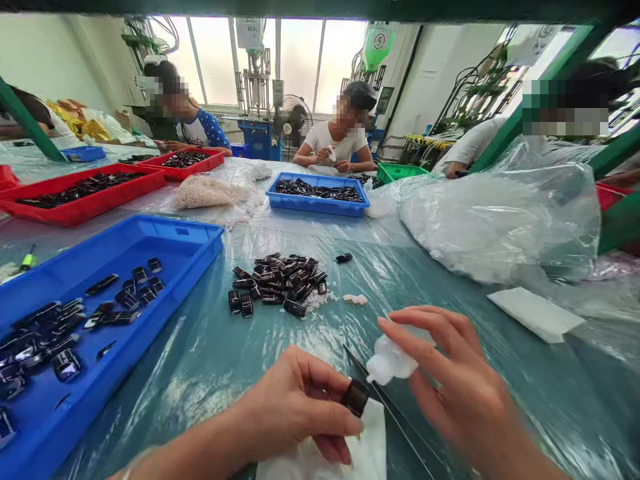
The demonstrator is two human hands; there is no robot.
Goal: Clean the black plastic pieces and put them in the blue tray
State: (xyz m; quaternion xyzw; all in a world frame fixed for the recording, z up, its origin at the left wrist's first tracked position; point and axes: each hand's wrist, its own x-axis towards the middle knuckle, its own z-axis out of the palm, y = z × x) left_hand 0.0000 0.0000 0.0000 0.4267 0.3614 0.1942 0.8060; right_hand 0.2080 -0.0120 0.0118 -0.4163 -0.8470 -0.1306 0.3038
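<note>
My left hand [310, 407] pinches a glossy black plastic piece [356, 398] between thumb and fingers, above a white paper sheet [373, 433]. My right hand [450, 360] is closed around a small white squeeze bottle [393, 360], its narrow nozzle tilted down toward the black piece. Whether the nozzle touches the piece, I cannot tell. Metal tweezers [395, 407] lie on the table under the bottle, partly covered by it. Past my hands is a pile of similar black pieces [280, 280], with small white bits [355, 299] beside it.
At left stands a large blue tray [195, 233] holding black pieces. Farther back are red trays [150, 183] and a smaller blue tray [320, 208]. A big clear bag [490, 220] and a folded white paper [535, 313] lie at right. Several people sit across the table.
</note>
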